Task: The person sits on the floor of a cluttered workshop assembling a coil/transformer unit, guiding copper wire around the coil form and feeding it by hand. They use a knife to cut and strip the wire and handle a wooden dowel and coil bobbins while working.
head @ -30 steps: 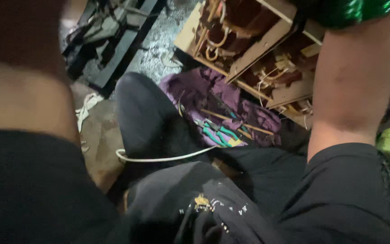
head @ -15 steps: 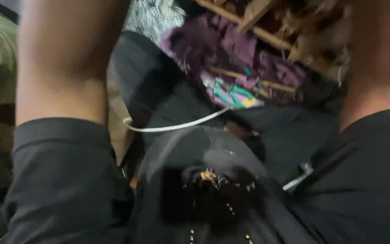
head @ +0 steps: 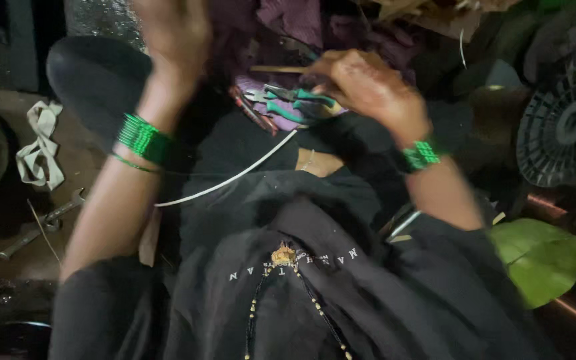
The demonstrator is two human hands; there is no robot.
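Green-handled pliers (head: 293,101) lie across the person's lap, on purple cloth (head: 281,20), with the metal nose pointing to the picture's left. The right hand (head: 361,85) rests on the handle end; its grip is curled over the handles, though blur keeps it unclear whether the fingers are fully clamped on them. A white wire (head: 228,179) runs from just below the pliers diagonally down to the picture's left, across the black clothing (head: 315,280).

The left hand (head: 171,30) is raised above the lap, well apart from the pliers, and strongly blurred; whether its grip is wide or narrow cannot be told, and nothing is seen in it. Both wrists carry green bangles (head: 141,137).

On the floor (head: 8,220), at the picture's left, lie a metal spanner (head: 38,225) and a knotted strip of pale cloth (head: 38,143). At the picture's right stand a black ribbed plastic wheel (head: 565,123) and, below it, a green leaf-shaped sheet (head: 538,257).
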